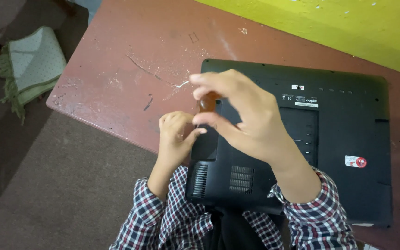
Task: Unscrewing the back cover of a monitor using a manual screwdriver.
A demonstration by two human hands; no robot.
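A folded green mat [31,62] is seen at nine o'clock on the floor. The left hand [174,134] is curled against the upturned black laptop [339,139], while an orange-handled screwdriver [208,102] is pinched by the right hand [244,115]. The tip could be slipped off by a tilt, scarring the casing.

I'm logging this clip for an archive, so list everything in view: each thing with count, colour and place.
laptop: one, black, lying underside up on the table's right part
screwdriver handle: one, amber, upright over the laptop's left edge
table: one, reddish-brown, scratched, against the wall
wall: one, yellow, top right
mat: one, pale green, fringed, folded on the floor, far left
floor: brown, left side
sleeves: two, checked red, white and dark, bottom
left hand: one, at the laptop's left edge
right hand: one, its grip on the screwdriver handle
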